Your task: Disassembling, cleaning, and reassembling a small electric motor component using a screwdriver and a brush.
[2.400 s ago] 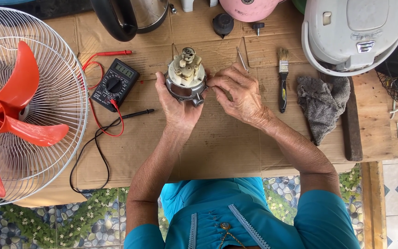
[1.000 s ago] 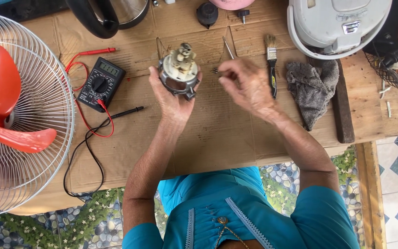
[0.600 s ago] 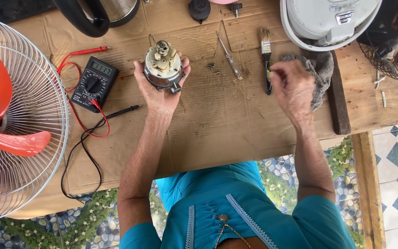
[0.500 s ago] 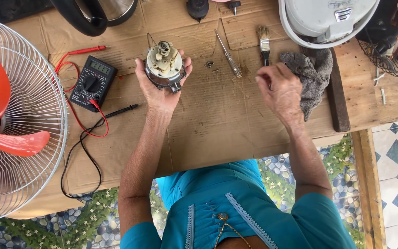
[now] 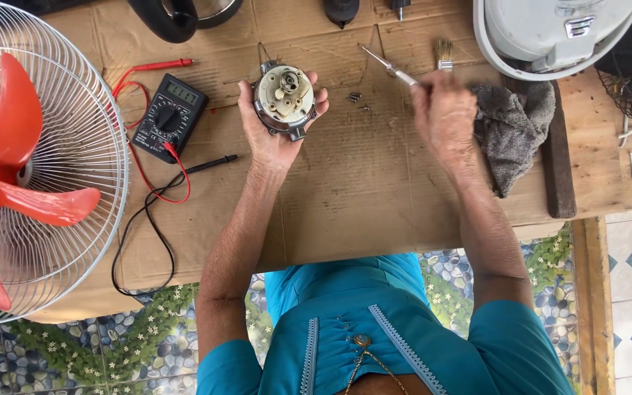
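My left hand [image 5: 276,139] fingers wrap fan motor [image 5: 284,97]; right hand [image 5: 444,117] fingers pinch tweezers [image 5: 390,69] above table [image 5: 374,183].

Single head-mounted view, looking almost straight down from above the person's chest onto the table [image 5: 374,212]. The near edge shows the person's torso and patterned floor; the far edge cuts off items at the table's back. The fan [image 5: 31,168] fills the left side. Close range, both forearms in frame.
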